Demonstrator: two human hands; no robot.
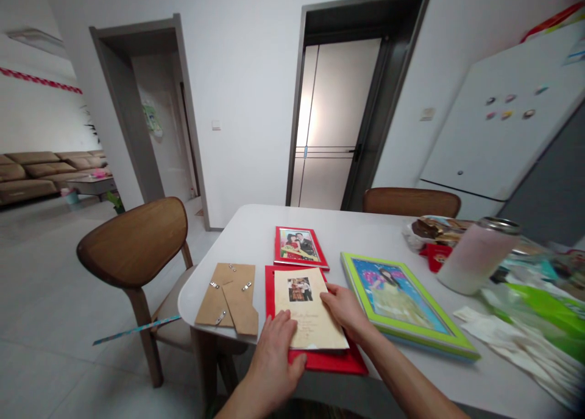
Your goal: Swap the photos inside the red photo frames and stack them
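Backing board (228, 294): matt brown | chair (137, 242): smooth wood | flask (478, 257): metal-rimmed

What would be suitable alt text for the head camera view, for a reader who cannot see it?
A person's left hand and right hand touch a cream sheet with a small photo, lying over a flat red piece on a white table. Around it lie a brown backing board, a red picture frame and a larger green picture frame.
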